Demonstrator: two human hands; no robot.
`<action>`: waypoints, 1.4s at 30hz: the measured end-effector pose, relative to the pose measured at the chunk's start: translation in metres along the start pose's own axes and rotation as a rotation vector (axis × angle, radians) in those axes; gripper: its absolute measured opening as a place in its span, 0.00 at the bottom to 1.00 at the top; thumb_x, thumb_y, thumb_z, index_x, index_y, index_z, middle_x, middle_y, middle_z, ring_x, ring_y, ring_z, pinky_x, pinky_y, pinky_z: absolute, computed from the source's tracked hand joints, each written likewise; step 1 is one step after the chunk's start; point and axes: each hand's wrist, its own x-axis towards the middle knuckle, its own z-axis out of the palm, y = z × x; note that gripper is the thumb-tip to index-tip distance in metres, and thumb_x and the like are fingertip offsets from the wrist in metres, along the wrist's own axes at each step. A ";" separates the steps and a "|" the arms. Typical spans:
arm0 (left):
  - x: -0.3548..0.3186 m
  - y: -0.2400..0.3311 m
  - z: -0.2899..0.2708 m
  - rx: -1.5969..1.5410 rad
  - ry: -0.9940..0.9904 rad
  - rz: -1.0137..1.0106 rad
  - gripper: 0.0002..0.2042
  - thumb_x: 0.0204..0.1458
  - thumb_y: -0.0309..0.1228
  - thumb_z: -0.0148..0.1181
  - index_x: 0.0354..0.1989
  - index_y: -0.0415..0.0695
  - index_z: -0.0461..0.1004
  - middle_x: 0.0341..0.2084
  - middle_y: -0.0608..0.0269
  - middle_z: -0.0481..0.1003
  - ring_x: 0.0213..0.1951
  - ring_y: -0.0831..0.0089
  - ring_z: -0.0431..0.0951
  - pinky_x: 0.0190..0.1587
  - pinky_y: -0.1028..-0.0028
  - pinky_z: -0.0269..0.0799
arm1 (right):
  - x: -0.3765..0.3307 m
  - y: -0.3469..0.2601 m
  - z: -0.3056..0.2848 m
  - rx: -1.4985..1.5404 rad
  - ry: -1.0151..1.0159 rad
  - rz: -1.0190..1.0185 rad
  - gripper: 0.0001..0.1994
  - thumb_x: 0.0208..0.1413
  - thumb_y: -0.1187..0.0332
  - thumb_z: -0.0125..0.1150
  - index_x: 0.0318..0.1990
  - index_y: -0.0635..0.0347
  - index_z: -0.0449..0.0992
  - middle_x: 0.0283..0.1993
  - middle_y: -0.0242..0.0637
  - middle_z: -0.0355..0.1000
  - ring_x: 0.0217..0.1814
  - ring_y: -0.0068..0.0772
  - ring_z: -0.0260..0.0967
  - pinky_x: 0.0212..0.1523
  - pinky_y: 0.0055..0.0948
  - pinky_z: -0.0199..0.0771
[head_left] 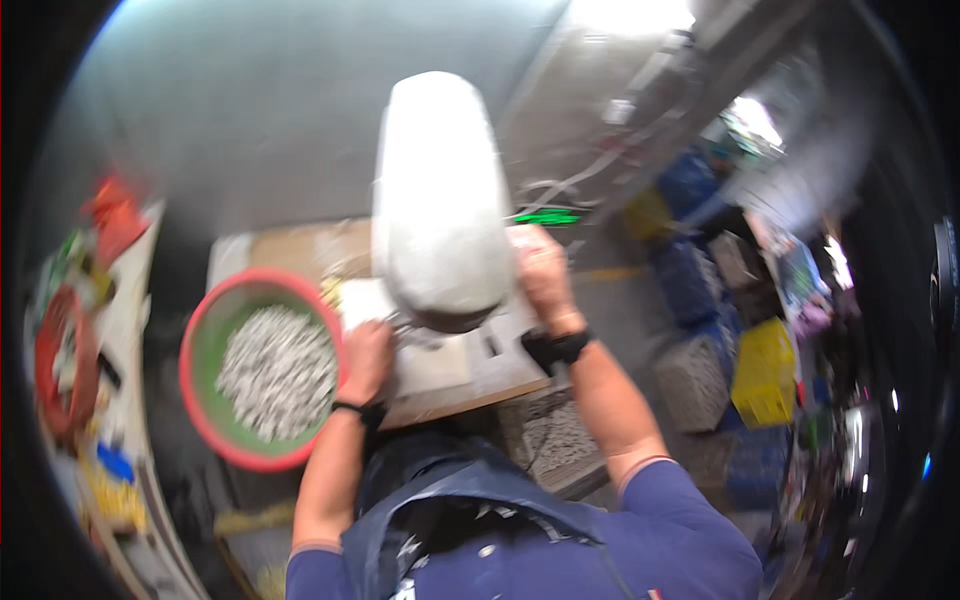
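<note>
A bench machine with a long, rounded whitish-grey cover point(445, 200) stands in front of me and hides the space beneath it. My left hand point(368, 357) is at the machine's lower left, beside a pale flat plate point(435, 362). Its fingers look curled together, but blur hides what they hold. At the right side of the cover is my right hand point(543, 272), closed, its fingertips hidden. Left of my left hand, a basin point(192, 375), red outside and green inside, holds many small whitish pieces point(278, 372).
A cluttered side table point(140, 330) with a red basket point(65, 365) runs along the left. To the right are a yellow crate point(765, 375) and several blue containers. A tray of small pale pieces point(558, 437) sits below the bench, near my right forearm. A grey wall rises behind.
</note>
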 end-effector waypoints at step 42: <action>-0.179 -0.018 -0.149 -1.534 0.896 -0.908 0.38 0.66 0.59 0.38 0.68 0.34 0.57 0.56 0.45 0.71 0.57 0.58 0.73 0.60 0.60 0.70 | -0.199 0.012 0.020 0.180 -0.871 0.593 0.13 0.64 0.69 0.56 0.52 0.67 0.76 0.44 0.38 0.78 0.47 0.30 0.75 0.50 0.26 0.73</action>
